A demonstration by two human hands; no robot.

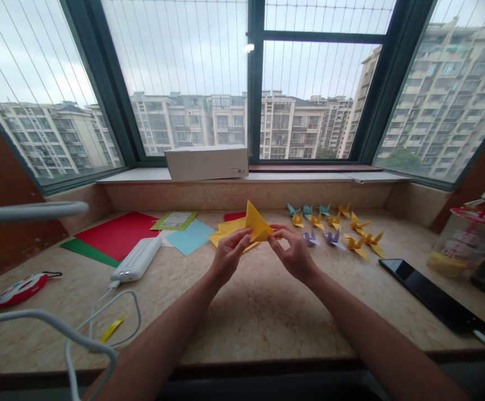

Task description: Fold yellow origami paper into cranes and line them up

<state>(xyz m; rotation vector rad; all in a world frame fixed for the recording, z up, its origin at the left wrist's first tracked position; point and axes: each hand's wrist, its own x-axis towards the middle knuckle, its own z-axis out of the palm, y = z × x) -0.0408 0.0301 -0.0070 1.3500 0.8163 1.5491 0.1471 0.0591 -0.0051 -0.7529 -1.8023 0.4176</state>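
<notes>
Between my two hands, above the stone counter, is a yellow sheet of origami paper, partly folded, with one point standing up. My left hand pinches its lower left edge between thumb and fingers. Its lower right corner is pinched by my right hand. Behind it lie loose yellow paper sheets, partly hidden by the piece I hold. To the right of my right hand stand several folded paper cranes: yellow, purple and blue.
On the left are red sheets, a light blue sheet, a white power bank with its cable, and a red-and-white object. A phone and a plastic cup sit right. A white box rests on the sill.
</notes>
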